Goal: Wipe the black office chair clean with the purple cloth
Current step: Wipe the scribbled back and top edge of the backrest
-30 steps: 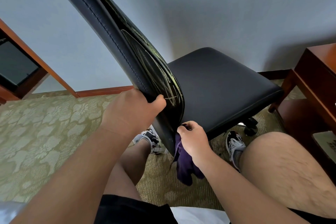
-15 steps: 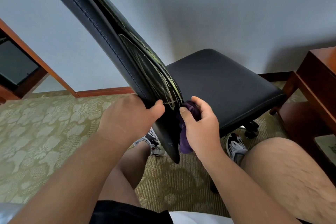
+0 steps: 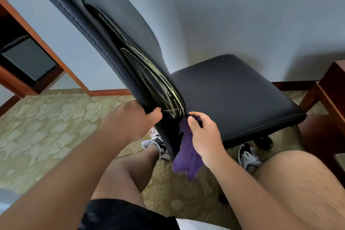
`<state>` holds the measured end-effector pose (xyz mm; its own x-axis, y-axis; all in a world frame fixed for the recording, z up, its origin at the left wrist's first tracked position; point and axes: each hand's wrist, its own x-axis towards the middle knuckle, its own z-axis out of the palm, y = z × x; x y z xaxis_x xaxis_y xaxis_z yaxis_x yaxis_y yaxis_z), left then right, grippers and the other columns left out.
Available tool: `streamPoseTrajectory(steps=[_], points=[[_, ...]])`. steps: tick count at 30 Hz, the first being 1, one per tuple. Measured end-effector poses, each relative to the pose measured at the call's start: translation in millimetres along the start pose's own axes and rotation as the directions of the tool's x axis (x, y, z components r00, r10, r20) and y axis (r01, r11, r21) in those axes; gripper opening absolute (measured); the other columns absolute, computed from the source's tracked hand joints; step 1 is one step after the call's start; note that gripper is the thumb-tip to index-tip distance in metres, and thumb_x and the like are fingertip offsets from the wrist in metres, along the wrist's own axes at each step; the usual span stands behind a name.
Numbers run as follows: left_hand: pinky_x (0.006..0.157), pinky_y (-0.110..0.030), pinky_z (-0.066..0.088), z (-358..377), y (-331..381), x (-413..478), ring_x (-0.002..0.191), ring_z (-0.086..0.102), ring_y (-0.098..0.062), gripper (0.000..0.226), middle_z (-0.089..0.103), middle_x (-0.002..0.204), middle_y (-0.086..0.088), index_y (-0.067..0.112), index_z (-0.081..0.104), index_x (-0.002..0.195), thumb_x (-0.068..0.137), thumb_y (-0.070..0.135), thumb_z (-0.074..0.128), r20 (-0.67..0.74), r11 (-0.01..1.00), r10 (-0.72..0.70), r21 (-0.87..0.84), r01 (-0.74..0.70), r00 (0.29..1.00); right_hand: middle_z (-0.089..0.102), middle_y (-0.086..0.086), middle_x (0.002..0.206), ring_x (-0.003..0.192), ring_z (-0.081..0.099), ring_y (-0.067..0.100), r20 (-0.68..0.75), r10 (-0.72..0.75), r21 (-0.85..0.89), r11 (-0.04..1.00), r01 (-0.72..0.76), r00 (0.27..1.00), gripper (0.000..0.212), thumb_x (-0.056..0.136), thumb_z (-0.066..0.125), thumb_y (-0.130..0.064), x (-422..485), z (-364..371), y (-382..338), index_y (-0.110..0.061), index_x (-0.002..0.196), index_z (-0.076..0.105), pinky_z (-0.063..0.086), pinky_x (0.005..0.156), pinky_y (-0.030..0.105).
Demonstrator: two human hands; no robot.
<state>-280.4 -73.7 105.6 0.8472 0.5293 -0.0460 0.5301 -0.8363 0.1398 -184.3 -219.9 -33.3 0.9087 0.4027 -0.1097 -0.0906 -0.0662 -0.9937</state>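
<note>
The black office chair (image 3: 229, 95) stands in front of me, its tall backrest (image 3: 119, 30) leaning toward me and its seat to the right. Yellowish scribble marks (image 3: 158, 87) streak the side panel of the backrest. My left hand (image 3: 130, 121) grips the lower rear edge of the backrest, thumb on the marked side. My right hand (image 3: 203, 134) holds the purple cloth (image 3: 188, 160) bunched against the bottom of the marked panel, with the cloth's loose end hanging below the hand.
A wooden desk (image 3: 28, 65) stands at the left and a dark wooden side table (image 3: 330, 99) at the right. The floor is patterned green carpet (image 3: 41, 132). My bare legs and black-and-white sneakers (image 3: 156, 144) sit under the chair; a caster (image 3: 263, 142) shows beneath the seat.
My right hand rose with the cloth from below the backrest to the marked panel, then slipped slightly lower, letting more cloth hang. My view came closer. The left hand kept its grip.
</note>
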Motion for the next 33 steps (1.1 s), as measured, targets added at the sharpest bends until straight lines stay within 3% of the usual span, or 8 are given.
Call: streamPoseTrajectory(steps=[2,7,11,14,16,25,29,33], points=[[0.06,-0.034,0.053,4,-2,6,0.068,0.059,-0.019,0.061,0.059,0.074,-0.001,0.023,0.06,0.089,0.074,0.068,0.02,0.0,0.999,0.028,0.029,-0.027,1.0,0.067,-0.026,0.092,0.089,0.06,-0.008,0.0,-0.051,0.014,0.999,0.051,0.999,0.014,0.098,0.054,-0.032,3,1,-13,-0.038,0.103,0.066,0.046,0.077,0.012],[0.048,-0.027,0.042,10,-8,11,0.051,0.053,-0.016,0.049,0.059,0.059,0.0,0.017,0.057,0.066,0.081,0.062,0.043,-0.076,0.998,-0.062,0.011,0.063,0.995,0.063,-0.031,0.097,0.097,0.055,-0.014,0.0,-0.257,-0.101,0.961,0.256,0.966,0.014,0.095,0.058,-0.032,4,4,-33,-0.04,0.107,0.062,0.038,0.075,-0.002],[0.054,-0.03,0.045,8,-9,12,0.055,0.052,-0.016,0.048,0.057,0.064,0.0,0.019,0.053,0.068,0.084,0.062,0.039,-0.035,0.997,-0.069,0.028,0.07,0.997,0.053,-0.018,0.109,0.1,0.051,0.0,0.047,-0.26,-0.335,0.905,0.261,0.964,0.03,0.098,0.057,-0.03,-1,8,-21,-0.029,0.128,0.057,0.034,0.083,0.009],[0.06,-0.037,0.053,1,-11,4,0.067,0.055,-0.025,0.018,0.051,0.078,-0.007,0.022,0.044,0.101,0.096,0.039,0.042,-0.012,0.983,0.108,0.153,-0.105,0.994,0.053,-0.01,0.111,0.109,0.054,0.015,0.048,-0.153,-0.423,0.892,0.159,0.987,0.031,0.1,0.054,-0.028,-7,16,-12,-0.022,0.13,0.055,0.038,0.087,0.022],[0.055,-0.034,0.05,-2,-12,0,0.067,0.052,-0.028,0.027,0.044,0.081,-0.01,0.023,0.025,0.115,0.096,0.021,0.044,0.005,0.971,0.171,0.17,-0.17,0.985,0.058,-0.002,0.118,0.111,0.056,0.021,0.016,-0.115,-0.428,0.897,0.111,0.993,0.03,0.1,0.053,-0.029,-9,21,-15,-0.019,0.129,0.055,0.044,0.09,0.029],[0.05,-0.029,0.037,-5,-7,5,0.067,0.048,-0.022,0.012,0.044,0.078,-0.008,0.028,0.038,0.098,0.094,0.038,0.036,0.062,0.941,0.174,0.285,-0.184,0.983,0.049,-0.007,0.108,0.09,0.045,0.005,-0.079,-0.417,-0.448,0.826,0.341,0.906,0.027,0.1,0.053,-0.026,-10,26,-57,-0.018,0.126,0.056,0.033,0.075,0.008],[0.049,-0.027,0.032,-1,-10,8,0.062,0.049,-0.018,0.04,0.05,0.073,-0.004,0.024,0.057,0.097,0.09,0.053,0.03,0.048,0.974,0.053,0.216,-0.062,0.997,0.047,-0.005,0.105,0.084,0.053,0.014,-0.021,-0.419,-0.624,0.715,0.315,0.908,0.033,0.103,0.045,-0.03,-10,32,-43,-0.017,0.133,0.049,0.044,0.07,0.025],[0.049,-0.031,0.039,4,-18,12,0.068,0.05,-0.025,0.011,0.043,0.075,-0.008,0.035,0.037,0.106,0.096,0.039,0.04,0.0,0.947,0.171,0.276,-0.164,0.985,0.055,-0.002,0.105,0.084,0.062,0.019,-0.002,-0.442,-0.761,0.583,0.285,0.897,0.029,0.102,0.042,-0.034,-4,34,-38,-0.018,0.126,0.049,0.042,0.062,0.03]])
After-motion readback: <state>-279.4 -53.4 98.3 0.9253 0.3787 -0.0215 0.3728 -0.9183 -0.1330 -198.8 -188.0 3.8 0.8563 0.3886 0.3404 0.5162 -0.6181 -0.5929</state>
